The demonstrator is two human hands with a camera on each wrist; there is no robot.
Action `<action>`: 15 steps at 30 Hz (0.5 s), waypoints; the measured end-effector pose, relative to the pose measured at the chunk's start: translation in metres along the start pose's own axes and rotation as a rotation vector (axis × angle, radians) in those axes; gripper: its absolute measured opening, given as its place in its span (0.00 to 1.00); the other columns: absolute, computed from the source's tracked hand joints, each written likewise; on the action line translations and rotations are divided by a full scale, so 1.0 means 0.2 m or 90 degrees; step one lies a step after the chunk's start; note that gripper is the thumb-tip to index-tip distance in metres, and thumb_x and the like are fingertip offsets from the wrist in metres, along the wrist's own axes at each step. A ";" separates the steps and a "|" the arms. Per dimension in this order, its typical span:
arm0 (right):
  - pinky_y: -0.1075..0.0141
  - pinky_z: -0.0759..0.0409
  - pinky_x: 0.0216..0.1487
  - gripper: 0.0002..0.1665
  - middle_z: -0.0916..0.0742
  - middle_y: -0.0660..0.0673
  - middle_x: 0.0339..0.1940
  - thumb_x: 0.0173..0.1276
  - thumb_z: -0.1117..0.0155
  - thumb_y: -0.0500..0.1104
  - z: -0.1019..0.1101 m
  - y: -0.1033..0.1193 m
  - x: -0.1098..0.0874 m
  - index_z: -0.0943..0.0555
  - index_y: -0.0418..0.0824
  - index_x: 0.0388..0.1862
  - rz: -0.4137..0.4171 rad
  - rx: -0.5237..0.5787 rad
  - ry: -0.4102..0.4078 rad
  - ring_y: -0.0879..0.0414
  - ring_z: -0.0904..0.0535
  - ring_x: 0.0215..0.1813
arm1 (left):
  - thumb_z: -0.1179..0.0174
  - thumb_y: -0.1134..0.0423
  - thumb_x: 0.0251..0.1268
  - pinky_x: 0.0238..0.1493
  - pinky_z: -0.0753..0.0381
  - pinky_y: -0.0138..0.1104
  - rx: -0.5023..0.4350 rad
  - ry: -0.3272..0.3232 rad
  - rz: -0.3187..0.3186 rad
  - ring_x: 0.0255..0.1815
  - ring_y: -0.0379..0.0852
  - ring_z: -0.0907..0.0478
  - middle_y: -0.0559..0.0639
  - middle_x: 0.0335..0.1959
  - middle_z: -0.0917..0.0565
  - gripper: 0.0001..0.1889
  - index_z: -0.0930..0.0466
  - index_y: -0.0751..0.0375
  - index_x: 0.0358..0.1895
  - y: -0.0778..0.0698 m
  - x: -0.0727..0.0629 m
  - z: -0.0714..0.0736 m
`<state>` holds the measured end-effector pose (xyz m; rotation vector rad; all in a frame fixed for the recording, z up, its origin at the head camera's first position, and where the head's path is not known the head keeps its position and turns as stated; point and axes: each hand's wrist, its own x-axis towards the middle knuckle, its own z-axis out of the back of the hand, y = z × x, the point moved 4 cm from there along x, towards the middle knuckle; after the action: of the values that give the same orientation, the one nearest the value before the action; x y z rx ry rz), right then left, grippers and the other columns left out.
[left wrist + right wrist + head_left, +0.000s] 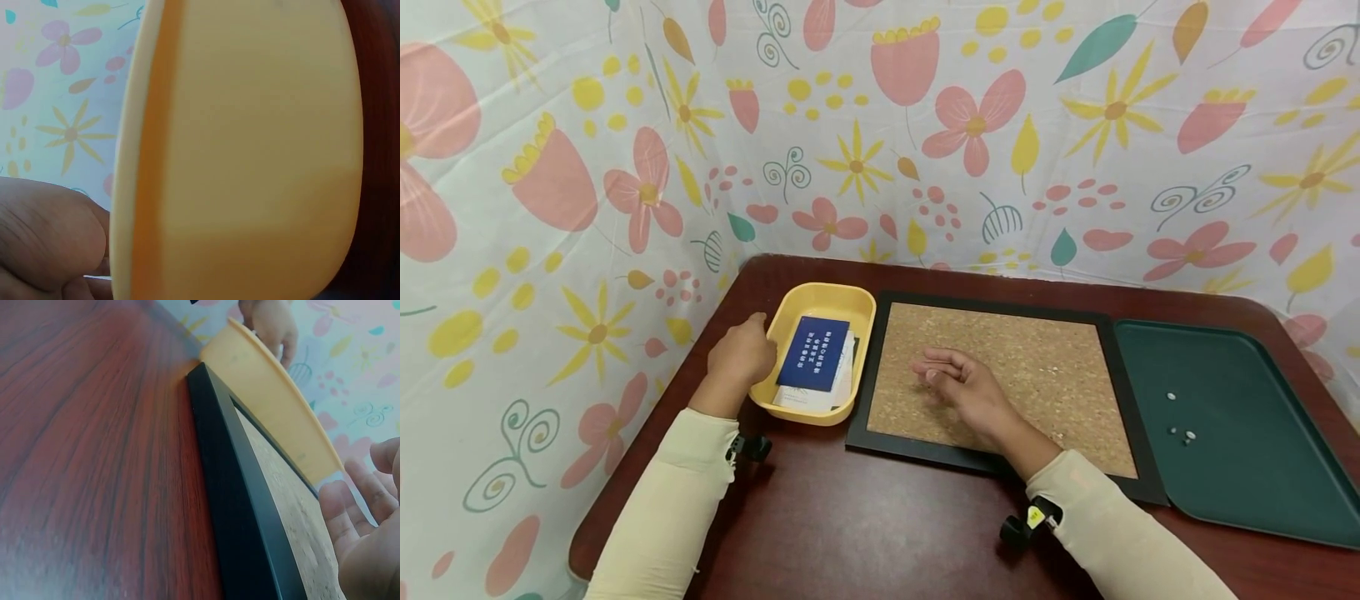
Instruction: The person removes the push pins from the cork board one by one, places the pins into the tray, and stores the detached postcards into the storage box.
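Observation:
My left hand is over the left rim of a yellow plastic bin, its fingers bent loosely. From the left wrist, the hand shows above the bin's outer wall, and part of its fingers hides behind the rim. Inside the bin lie a dark blue card printed with white characters and some white papers. My right hand hovers over a cork board in a black frame. Its fingers curve loosely, and in the right wrist view thumb and fingertips stand apart with nothing visible between them.
A dark green tray stands right of the board, with several small pins on it. A few small clear pins show on the cork. Everything is on a dark red wooden table, with a flower-print curtain behind and left.

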<state>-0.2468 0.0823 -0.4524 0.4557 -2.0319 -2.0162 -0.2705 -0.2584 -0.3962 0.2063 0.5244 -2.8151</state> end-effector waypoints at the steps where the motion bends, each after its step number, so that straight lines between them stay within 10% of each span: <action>1: 0.52 0.17 0.55 0.31 0.20 0.34 0.67 0.81 0.43 0.40 0.01 0.00 0.00 0.36 0.31 0.77 -0.002 0.001 -0.003 0.43 0.24 0.69 | 0.48 0.58 0.78 0.55 0.22 0.60 0.001 0.003 0.005 0.57 0.64 0.22 0.69 0.64 0.23 0.33 0.45 0.64 0.80 0.00 0.00 0.00; 15: 0.58 0.14 0.46 0.27 0.17 0.32 0.62 0.82 0.45 0.42 0.19 0.00 -0.08 0.32 0.32 0.74 0.034 -0.172 -0.034 0.41 0.14 0.54 | 0.45 0.53 0.76 0.61 0.28 0.64 0.025 -0.049 -0.055 0.64 0.67 0.30 0.70 0.64 0.29 0.36 0.42 0.68 0.78 -0.09 -0.08 0.03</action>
<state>-0.2463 0.1240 -0.4532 0.2925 -1.7421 -2.2480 -0.2602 -0.2405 -0.3815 0.0849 0.4723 -2.9054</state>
